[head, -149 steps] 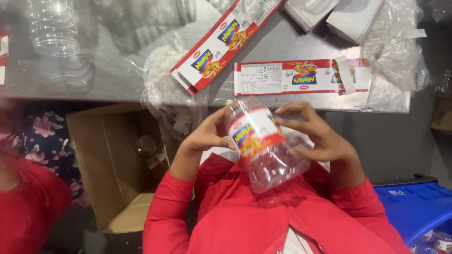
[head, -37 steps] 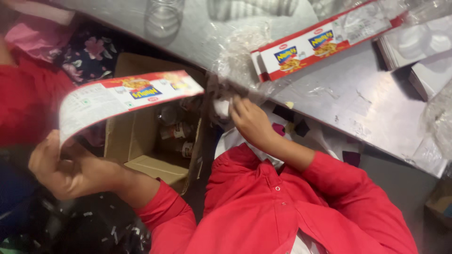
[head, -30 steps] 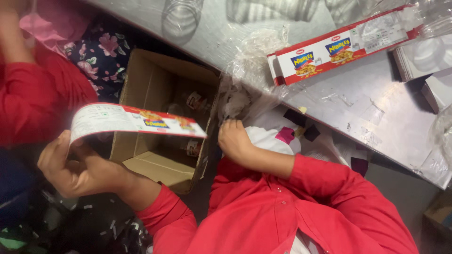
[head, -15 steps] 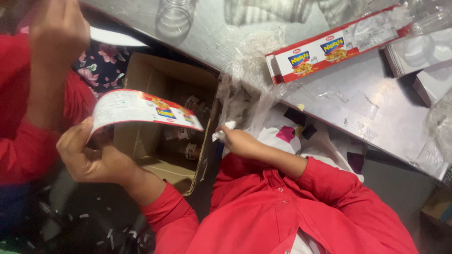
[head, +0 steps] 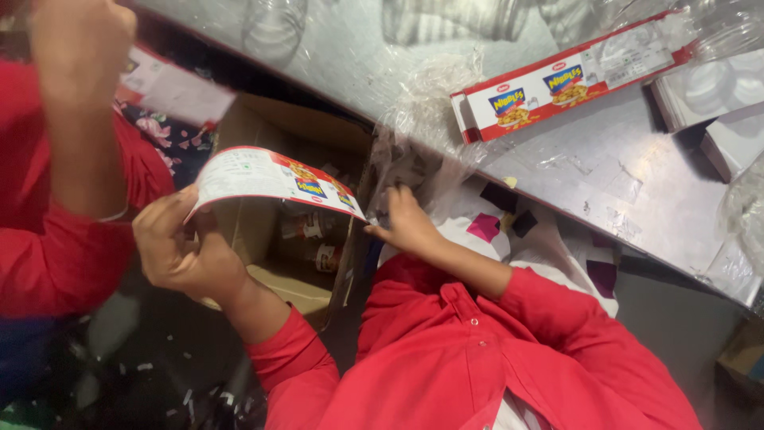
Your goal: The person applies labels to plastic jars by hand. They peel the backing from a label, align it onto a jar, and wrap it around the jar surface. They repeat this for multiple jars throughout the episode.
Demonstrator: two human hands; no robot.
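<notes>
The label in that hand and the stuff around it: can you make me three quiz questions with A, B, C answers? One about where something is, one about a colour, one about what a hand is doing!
1. Where is the cardboard box?
A. On the metal table
B. Down beside the metal table, below its edge
C. On the person's lap

2. What colour are the person's sleeves?
A. Red
B. Green
C. Yellow

3. What is the left hand doing?
A. Resting flat on the table
B. Pinching one end of the printed label
C. Holding a jar

Answers:
1 B, the box stands open under the table's edge.
2 A, both arms are covered in red cloth.
3 B, its fingers grip the label's end, while the right hand reaches to the crumpled clear plastic.
</notes>
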